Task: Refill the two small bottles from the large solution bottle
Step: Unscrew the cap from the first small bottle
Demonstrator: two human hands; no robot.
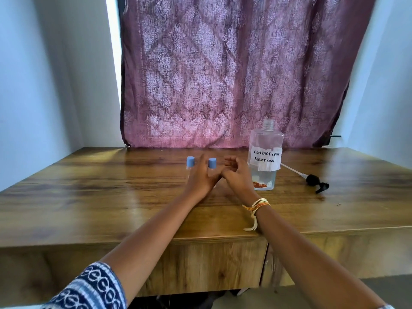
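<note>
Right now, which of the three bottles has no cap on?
The large bottle with the handwritten label: its threaded neck is bare. Both small bottles wear blue caps.

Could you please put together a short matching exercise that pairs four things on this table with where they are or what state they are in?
Things:
1. large solution bottle
2. pump dispenser
3. small bottles
4. thread bracelet

Places or states:
A. tied round the right wrist
B. lying on its side at the right of the table
C. standing with its neck uncapped
D. topped with blue caps, beside the left hand

Pairs: 1-C, 2-B, 3-D, 4-A
</note>
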